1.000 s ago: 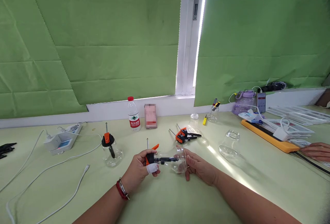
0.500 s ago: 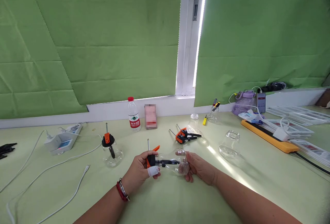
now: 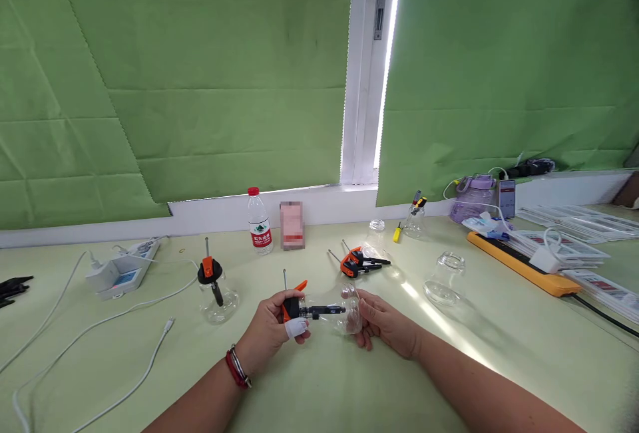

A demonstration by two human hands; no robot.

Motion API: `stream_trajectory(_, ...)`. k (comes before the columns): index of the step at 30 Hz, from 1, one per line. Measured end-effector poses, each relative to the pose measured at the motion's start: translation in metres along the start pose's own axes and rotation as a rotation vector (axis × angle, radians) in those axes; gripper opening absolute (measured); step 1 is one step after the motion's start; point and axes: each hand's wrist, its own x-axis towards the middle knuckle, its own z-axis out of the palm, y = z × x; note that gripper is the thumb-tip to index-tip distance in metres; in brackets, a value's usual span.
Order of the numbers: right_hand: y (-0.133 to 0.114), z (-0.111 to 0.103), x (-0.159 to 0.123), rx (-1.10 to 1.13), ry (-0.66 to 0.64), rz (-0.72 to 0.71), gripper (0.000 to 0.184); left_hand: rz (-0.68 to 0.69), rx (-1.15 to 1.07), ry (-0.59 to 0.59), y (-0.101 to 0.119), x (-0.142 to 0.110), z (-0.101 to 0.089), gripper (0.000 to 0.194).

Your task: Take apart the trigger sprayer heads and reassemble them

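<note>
A clear glass bottle [image 3: 327, 323] is held on its side above the table. Its black-and-orange top [image 3: 290, 308] has a thin metal rod sticking up and an orange lever. A dark tube [image 3: 327, 311] runs from the top into the glass. My left hand [image 3: 272, 320], with white tape on one finger, is closed around the top at the neck. At the base, the fingers of my right hand [image 3: 382, 320] grip the glass. Behind lie loose black-and-orange tops [image 3: 353, 263]. To the left, a similar bottle [image 3: 219, 303] stands upright with its top on.
Upside-down glass bottles [image 3: 444, 280] stand on the right. A small glass [image 3: 413, 225] holds tools beside a yellow item [image 3: 397, 233]. A water bottle [image 3: 260, 223] and pink box [image 3: 292, 225] stand at the back. White cables [image 3: 144, 376] cross the left; an orange-black power strip [image 3: 522, 263] lies right.
The held bottle has shifted slightly left and up. My right hand has followed it, its fingers changing a little at the base. The left hand keeps its hold.
</note>
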Motion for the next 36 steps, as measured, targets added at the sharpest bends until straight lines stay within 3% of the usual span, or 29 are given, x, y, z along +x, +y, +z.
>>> stream_trajectory(6, -0.003, 0.004, -0.001, 0.012, 0.0, -0.028, 0.053, 0.003, -0.001, 0.021, 0.0, 0.003, -0.001, 0.046)
stream_trajectory(11, -0.003, 0.002, -0.002, 0.036, -0.032, -0.082, 0.079, 0.005, 0.006, 0.025, -0.003, 0.004, -0.003, 0.044)
stream_trajectory(18, 0.004, -0.003, 0.001, 0.017, -0.055, -0.03, 0.048, 0.007, 0.015, -0.005, -0.004, 0.001, -0.002, 0.044)
stream_trajectory(21, 0.002, 0.0, 0.001, 0.011, -0.051, -0.038, 0.05, 0.01, 0.011, 0.004, -0.004, 0.003, -0.003, 0.044)
stream_trajectory(27, -0.001, 0.001, -0.001, 0.006, -0.016, -0.095, 0.078, 0.011, 0.003, 0.017, -0.008, 0.005, -0.005, 0.044)
stream_trajectory(36, 0.004, -0.004, 0.001, 0.014, -0.031, -0.023, 0.059, 0.002, 0.01, 0.001, -0.005, 0.002, -0.001, 0.046)
